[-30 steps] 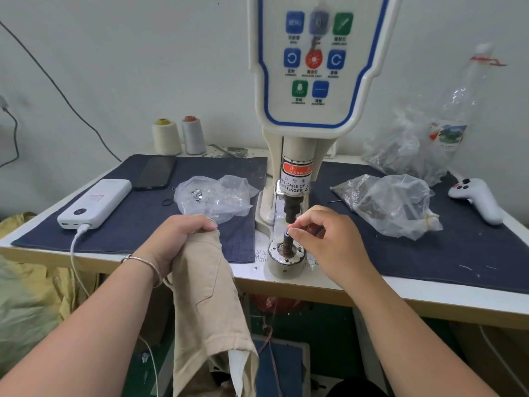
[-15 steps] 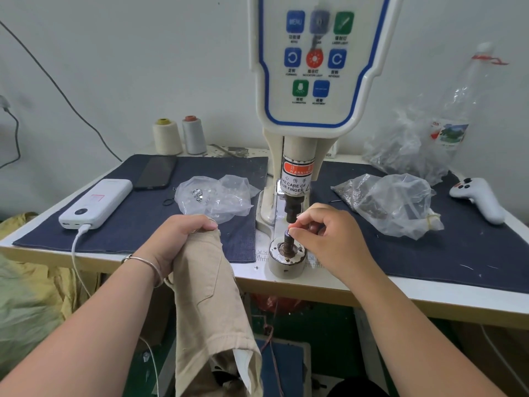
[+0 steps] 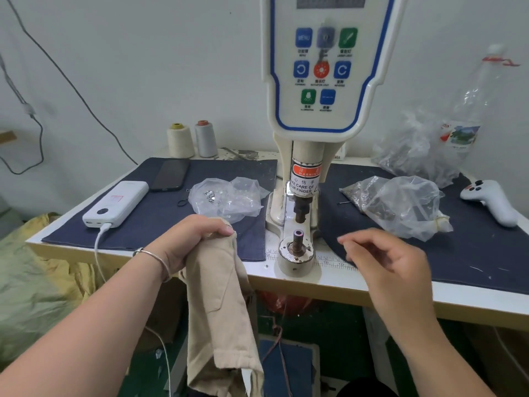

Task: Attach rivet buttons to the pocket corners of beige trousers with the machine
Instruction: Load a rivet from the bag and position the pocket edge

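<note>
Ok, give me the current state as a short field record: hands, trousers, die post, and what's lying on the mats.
left hand: grips the top of the beige trousers, which hang off the table edge
right hand: relaxed, holds nothing, right of the post
lower die post: uncovered, small pinkish piece on its tip
machine punch: raised above the post
left mat: bag of silver parts, power bank, phone
right mat: bag of dark parts
</note>
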A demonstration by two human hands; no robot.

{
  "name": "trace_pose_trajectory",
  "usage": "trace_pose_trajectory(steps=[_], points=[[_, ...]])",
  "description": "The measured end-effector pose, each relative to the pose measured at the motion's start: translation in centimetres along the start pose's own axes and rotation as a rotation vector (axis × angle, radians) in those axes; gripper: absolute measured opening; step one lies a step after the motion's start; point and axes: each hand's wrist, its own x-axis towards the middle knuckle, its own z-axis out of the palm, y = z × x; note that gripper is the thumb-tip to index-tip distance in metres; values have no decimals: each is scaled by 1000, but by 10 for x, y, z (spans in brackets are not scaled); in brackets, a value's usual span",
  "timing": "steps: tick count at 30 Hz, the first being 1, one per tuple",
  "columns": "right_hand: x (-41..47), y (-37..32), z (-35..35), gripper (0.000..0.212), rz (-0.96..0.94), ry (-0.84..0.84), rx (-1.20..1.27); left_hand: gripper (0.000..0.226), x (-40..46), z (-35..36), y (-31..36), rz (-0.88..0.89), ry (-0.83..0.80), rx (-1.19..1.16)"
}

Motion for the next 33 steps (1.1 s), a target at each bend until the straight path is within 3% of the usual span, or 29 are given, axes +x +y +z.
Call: trace_pose_trajectory(steps=[3, 6, 7, 10, 12, 15, 18, 22, 24, 28, 31, 33], points=[[-21, -15, -7, 16, 4, -35, 33, 55, -27, 1, 10, 31, -179, 29], [-36, -32, 1, 6, 80, -222, 153, 49, -58, 4, 21, 29, -299, 17], [-39, -36, 5, 16, 85, -295, 150, 47, -68, 6, 26, 35, -340, 15], [-41, -40, 17, 76, 114, -529, 71, 60, -92, 12, 40, 71, -438, 33], [-37, -41, 21, 92, 187, -751, 145, 62, -101, 15, 48, 100, -490, 23], [-35, -38, 19, 59, 301, -971, 410, 24, -110, 20, 57, 148, -602, 9], [-38, -28, 7, 39, 438, -986, 593, 21, -112, 21, 55, 134, -668, 20], [-35, -13, -19, 43, 585, -941, 877, 21, -110, 29, 45, 51, -577, 60], [-31, -9, -28, 39, 621, -889, 924, 17, -111, 36, 38, 48, -515, 197], [-19, -3, -37, 25, 700, -769, 782, 44, -111, 49, 18, 74, -302, 427], [-6, -3, -36, 33, 736, -752, 593, 47, -103, 55, 7, 78, -180, 306], [8, -5, -31, 24, 748, -724, 507, 47, -91, 58, 6, 60, -129, 195]])
